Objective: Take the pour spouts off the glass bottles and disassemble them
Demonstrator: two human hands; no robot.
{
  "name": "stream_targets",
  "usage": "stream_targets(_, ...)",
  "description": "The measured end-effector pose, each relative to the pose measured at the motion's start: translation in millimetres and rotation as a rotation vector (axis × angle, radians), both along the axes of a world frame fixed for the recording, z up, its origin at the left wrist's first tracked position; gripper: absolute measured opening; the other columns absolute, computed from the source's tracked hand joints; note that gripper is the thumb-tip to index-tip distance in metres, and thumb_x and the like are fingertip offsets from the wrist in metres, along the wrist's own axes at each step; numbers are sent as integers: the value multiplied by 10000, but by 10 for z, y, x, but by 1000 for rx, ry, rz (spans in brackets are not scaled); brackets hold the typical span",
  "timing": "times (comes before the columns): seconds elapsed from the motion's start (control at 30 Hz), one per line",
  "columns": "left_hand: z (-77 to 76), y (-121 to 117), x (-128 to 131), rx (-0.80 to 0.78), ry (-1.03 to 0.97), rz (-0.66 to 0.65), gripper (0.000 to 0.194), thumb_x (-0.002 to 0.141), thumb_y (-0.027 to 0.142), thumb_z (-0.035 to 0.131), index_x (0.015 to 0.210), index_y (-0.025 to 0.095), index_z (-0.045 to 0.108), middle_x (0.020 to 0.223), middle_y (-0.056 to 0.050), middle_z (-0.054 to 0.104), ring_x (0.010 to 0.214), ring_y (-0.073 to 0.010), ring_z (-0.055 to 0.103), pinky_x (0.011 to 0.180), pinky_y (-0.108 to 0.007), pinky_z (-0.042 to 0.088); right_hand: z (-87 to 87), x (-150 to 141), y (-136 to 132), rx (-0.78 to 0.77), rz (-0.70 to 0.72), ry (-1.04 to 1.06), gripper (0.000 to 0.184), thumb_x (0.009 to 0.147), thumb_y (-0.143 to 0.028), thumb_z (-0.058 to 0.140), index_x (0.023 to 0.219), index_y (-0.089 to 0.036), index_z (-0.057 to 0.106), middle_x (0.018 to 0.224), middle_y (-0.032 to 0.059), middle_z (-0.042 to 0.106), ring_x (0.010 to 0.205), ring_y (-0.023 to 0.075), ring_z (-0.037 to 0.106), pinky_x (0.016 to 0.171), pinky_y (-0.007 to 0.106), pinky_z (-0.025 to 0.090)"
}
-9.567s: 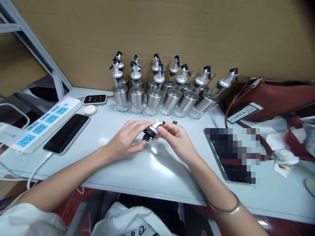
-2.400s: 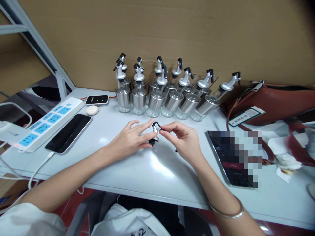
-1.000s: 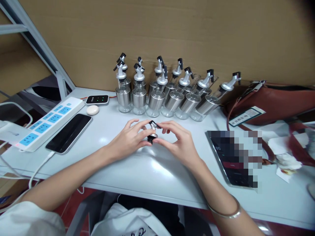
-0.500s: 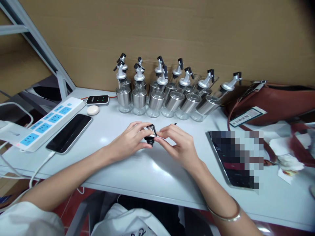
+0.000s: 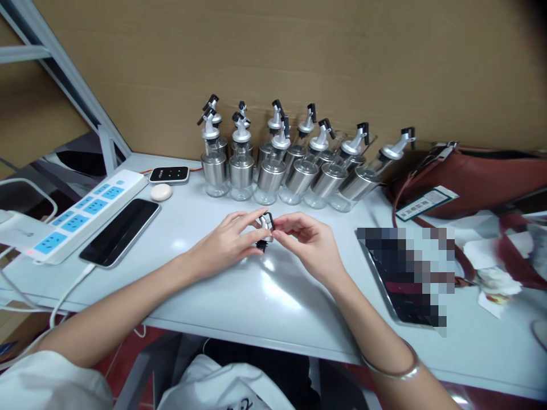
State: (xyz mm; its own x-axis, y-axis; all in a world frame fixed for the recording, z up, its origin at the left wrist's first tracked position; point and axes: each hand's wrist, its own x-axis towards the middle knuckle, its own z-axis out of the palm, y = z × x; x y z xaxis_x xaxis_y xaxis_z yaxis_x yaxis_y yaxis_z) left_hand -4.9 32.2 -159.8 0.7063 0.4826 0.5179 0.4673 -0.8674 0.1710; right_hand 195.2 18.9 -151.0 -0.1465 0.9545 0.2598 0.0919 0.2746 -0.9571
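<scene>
Between my hands, above the near middle of the table, is a bottle pour spout [image 5: 265,234] with a silver body, a black flip lever and a black ribbed stopper at its lower end. My left hand [image 5: 228,239] grips its body from the left between thumb and fingers. From the right, my right hand [image 5: 310,242] pinches the black lever with thumb and index finger. My fingers cover part of the spout. Behind them stand glass bottles [image 5: 271,173] with steel sleeves, in rows, each visible one topped by a similar spout.
On the left lie a power strip [image 5: 92,213], a phone [image 5: 122,232], a small black-faced device [image 5: 169,174] and a round pale case [image 5: 161,192]. At right are a partly blurred tablet-like device [image 5: 380,273], crumpled tissue [image 5: 498,282] and a brown bag [image 5: 478,176]. Cardboard [image 5: 299,51] backs the table.
The spout has turned in my fingers, so more of its silver body and lever shows. My right fingers have shifted onto the lever. A small black bit behind my right hand no longer shows.
</scene>
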Motion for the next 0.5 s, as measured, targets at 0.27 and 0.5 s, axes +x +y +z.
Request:
stream_targets(0.27,67,-19,35,62,36,-33,247,904,249,491,1131,152,504,1425,-269,321,1229,-275,477,957,-470,422,-19,20,5,53,-80,-83,105,746,-238,649,829,-175,665,715,10,661,642,123,584,640,270,488)
stream_targets(0.5,53,-16,28,115,77,-3,236,925,260,448,1120,138,502,1329,-301,434,1171,-267,541,948,-492,405,-43,30,2,77,-94,-149,119,768,-256,631,837,-170,676,711,14,651,646,130,567,641,281,469)
